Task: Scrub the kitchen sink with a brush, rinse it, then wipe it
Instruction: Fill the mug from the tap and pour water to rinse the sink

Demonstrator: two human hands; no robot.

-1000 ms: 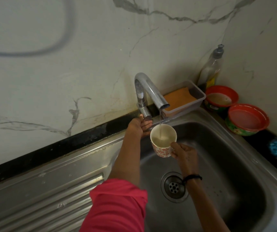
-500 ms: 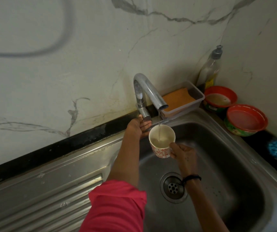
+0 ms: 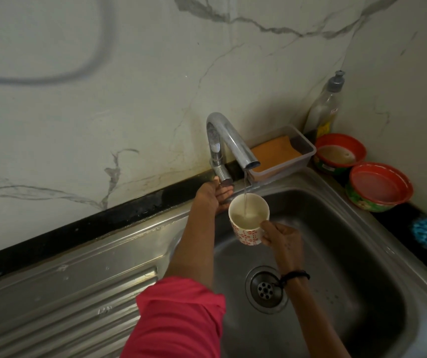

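Since a second ago almost nothing has shifted: the white paper-style cup with red floral print (image 3: 249, 220) has stayed under the spout and the water in it looks only a little higher. Nearest, the stainless steel sink basin (image 3: 362, 280) with its round drain strainer (image 3: 266, 289) lies below both arms. The right hand (image 3: 282, 235) pinches the cup at its side wall, thumb on the rim. The left hand (image 3: 213, 193) curls round the handle at the base of the chrome curved tap (image 3: 229, 143), from which a thin stream falls. To fill well, keep the cup level and centred under the stream, and shut the tap before it brims. No brush is identifiable; a clear plastic tub with an orange sponge (image 3: 282, 155) sits behind.
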